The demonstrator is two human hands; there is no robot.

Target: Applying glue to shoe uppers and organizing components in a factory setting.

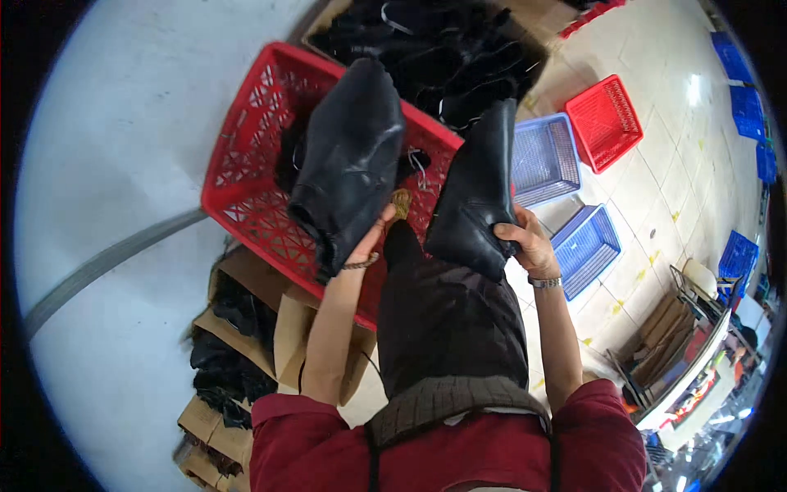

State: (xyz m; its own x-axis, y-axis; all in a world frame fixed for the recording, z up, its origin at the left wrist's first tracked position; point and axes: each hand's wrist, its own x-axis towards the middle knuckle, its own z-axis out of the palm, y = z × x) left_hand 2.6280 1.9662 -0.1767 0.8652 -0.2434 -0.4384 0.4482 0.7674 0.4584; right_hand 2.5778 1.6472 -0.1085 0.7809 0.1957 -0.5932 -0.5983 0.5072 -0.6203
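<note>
My left hand [373,239] is closed on a black leather shoe upper [352,148], gripping it by its lower right edge with some of the fingers hidden behind it. In my right hand [529,239] is a second black leather shoe upper [479,189], its thumb pressed on the near side. The two pieces are held up side by side, apart from each other, over a red plastic basket [246,220]. Black pieces with a white cord [420,160] show inside the basket, partly covered by the uppers.
A box heaped with black pieces [434,49] stands beyond the basket. Cardboard boxes [291,336] with black material sit at the left. On the tiled floor to the right are blue crates [586,246] and a red crate [602,123]. A pale wall [123,164] runs along the left.
</note>
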